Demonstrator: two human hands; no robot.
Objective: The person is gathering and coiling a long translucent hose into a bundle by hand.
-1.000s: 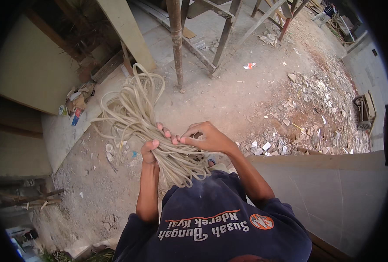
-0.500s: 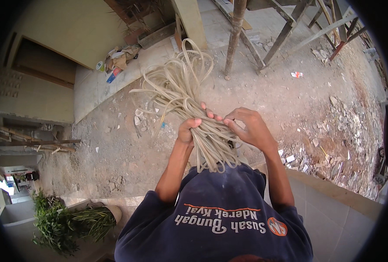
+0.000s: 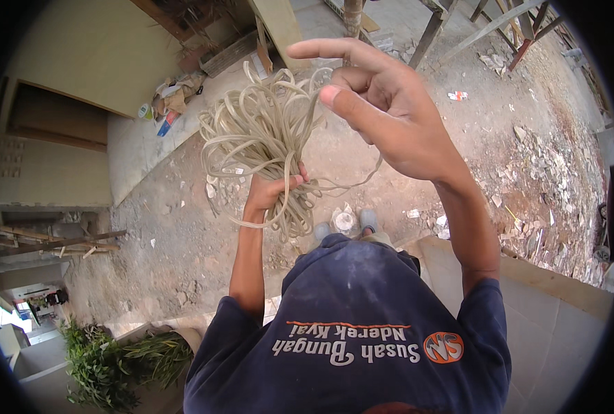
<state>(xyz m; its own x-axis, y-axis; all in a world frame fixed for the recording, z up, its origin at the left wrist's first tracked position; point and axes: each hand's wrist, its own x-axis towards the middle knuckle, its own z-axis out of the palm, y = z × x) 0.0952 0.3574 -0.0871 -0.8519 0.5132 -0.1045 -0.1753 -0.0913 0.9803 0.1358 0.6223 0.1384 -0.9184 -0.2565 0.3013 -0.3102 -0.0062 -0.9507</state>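
Note:
A coiled bundle of thin, translucent beige hose [image 3: 258, 127] fans out in loops in the middle of the view. My left hand [image 3: 277, 191] is closed around its gathered lower part, with the thumb across the front. To the right and above, my right hand [image 3: 393, 103] is raised, index finger stretched out and thumb apart from it. Its other fingers are curled in. A single strand of the hose [image 3: 352, 185] runs from the bundle up behind my right hand, where the curled fingers seem to hold it; the exact grip is hidden.
Dusty ground with rubble [image 3: 528, 200] spreads on the right. A wooden and metal frame [image 3: 434, 31] stands at the far right. Rubbish [image 3: 176, 96] lies on the tiled ledge at the far left. Green plants [image 3: 96, 366] fill the lower left. A low ledge [image 3: 541, 279] runs at the near right.
My right hand has moved up and away from the bundle, drawing a strand out with it. My left hand has shifted slightly left with the bundle.

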